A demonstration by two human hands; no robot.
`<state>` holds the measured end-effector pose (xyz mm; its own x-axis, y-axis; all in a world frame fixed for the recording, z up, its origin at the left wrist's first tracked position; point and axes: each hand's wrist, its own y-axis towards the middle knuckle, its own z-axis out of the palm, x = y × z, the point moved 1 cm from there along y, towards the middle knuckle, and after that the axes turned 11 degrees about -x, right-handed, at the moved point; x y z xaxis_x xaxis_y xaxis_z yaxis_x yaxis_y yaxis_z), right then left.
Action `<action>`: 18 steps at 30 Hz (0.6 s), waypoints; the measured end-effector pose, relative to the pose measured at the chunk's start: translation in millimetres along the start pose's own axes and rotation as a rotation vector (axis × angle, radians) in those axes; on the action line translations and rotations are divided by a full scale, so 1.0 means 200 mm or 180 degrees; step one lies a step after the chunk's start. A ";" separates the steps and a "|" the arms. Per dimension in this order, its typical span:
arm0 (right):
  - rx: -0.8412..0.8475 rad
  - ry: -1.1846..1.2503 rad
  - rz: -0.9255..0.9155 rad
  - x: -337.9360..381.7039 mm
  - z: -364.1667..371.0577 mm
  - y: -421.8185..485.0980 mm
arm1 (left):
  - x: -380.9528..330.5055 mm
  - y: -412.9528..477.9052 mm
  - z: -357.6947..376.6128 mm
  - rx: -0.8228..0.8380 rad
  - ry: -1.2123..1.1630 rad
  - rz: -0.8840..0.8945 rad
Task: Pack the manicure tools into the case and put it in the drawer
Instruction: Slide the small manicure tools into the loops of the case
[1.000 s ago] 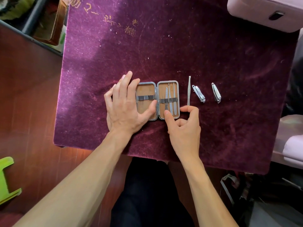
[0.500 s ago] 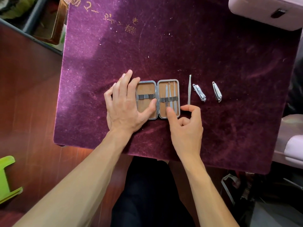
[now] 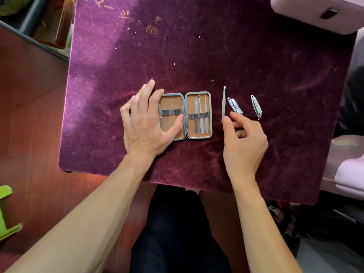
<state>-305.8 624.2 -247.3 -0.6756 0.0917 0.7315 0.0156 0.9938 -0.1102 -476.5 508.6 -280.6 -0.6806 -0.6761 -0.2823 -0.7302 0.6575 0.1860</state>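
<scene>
The right hand (image 3: 244, 142) has left the case (image 3: 171, 103) and now sits by the slim tool (image 3: 224, 103), thumb at its near end, fingers loose, nothing grasped. The left hand (image 3: 145, 123) lies flat, pressing the open case's left half. Three tools (image 3: 201, 117) sit strapped in its right half. Two clippers (image 3: 234, 105) lie just right of the slim tool on the purple cloth (image 3: 197, 56).

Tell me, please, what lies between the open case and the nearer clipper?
One slim metal tool lies there on the cloth, the right hand with its thumb at the tool's near end, as the head view shows.
</scene>
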 end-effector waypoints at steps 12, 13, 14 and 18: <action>0.0182 -0.0588 -0.0084 0.05 0.04 0.05 | -0.01 0.00 -0.01 0.0015 -0.0022 -0.0005; 0.0239 -0.0584 -0.0058 0.05 0.03 0.05 | -0.01 0.00 -0.01 0.0019 -0.0024 -0.0006; 0.0287 -0.0518 -0.0014 0.05 0.02 0.05 | -0.01 0.00 -0.01 0.0023 -0.0021 -0.0008; 0.0591 0.0136 0.0398 0.07 -0.06 -0.02 | -0.01 0.00 -0.01 -0.0012 -0.0007 -0.0011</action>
<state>-305.7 622.2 -228.1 -0.6451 0.2200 0.7317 -0.0413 0.9462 -0.3208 -475.7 509.3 -279.1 -0.6779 -0.6777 -0.2850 -0.7328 0.6539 0.1884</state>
